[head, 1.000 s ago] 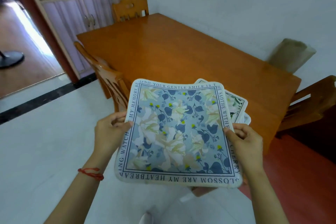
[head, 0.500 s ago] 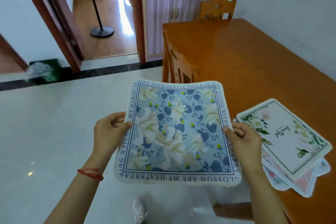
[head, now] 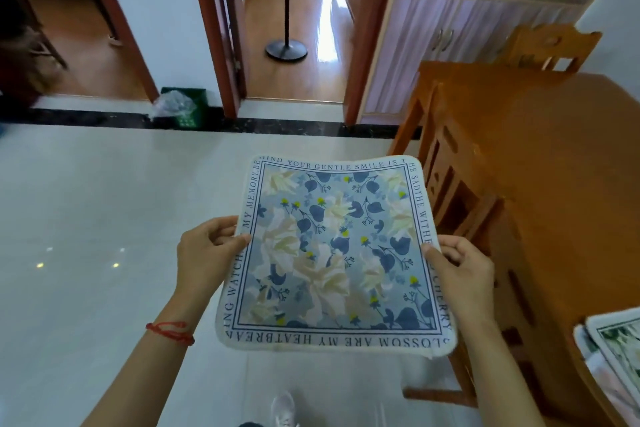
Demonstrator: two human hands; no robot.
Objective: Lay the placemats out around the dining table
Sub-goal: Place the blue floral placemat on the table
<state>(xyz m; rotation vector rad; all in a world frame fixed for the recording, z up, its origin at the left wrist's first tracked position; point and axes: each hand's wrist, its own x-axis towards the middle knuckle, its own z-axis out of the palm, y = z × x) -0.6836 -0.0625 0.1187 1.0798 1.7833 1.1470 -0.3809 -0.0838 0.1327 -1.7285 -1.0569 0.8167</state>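
Here we hold the blue floral placemat (head: pixel 334 253) over the floor, left hand (head: pixel 204 253) and right hand (head: pixel 462 276) pinching its side edges. Since a moment ago our view has swung left; the desk (head: pixel 554 166) and remaining stack (head: pixel 616 347) now lie right, suggesting a walk toward another seat.

placemat stack (head: pixel 614 350) cut by right edge, shoe (head: pixel 284 410) cut below

L hand (head: pixel 204 253) & R hand (head: pixel 464 270) grip blue placemat (head: pixel 332 253) beside table (head: pixel 561 156).
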